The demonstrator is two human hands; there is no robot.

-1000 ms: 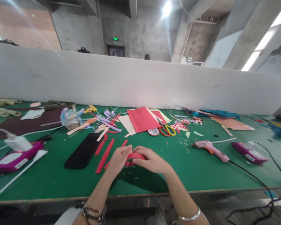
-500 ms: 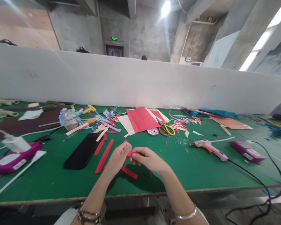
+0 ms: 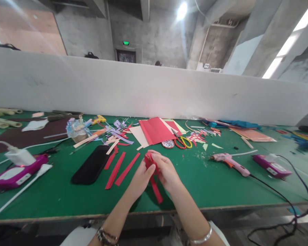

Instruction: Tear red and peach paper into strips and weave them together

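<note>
Both hands meet over the front middle of the green table. My left hand (image 3: 141, 177) is closed on a red paper strip (image 3: 156, 189), its thumb pressed against the paper. Fingers of my right hand (image 3: 166, 169) are closed round the upper part of the same strip, which is bent or folded between the hands. The strip's loose end hangs down below them. How the paper is folded is partly hidden by the fingers. Left of my hands lie loose red paper strips (image 3: 115, 171) beside a black phone (image 3: 91, 165).
Red paper sheets (image 3: 156, 131), scissors (image 3: 182, 140) and a round patterned tin (image 3: 167, 144) lie beyond my hands. A pink glue gun (image 3: 231, 163) with a cord rests to the right, near a purple power strip (image 3: 270, 166). Another power strip (image 3: 17, 172) stands left. A white partition (image 3: 149, 89) runs behind.
My hands have moved slightly right and turned, bringing the red strip more upright with its end hanging down. A red strip on the table to their left is now uncovered.
</note>
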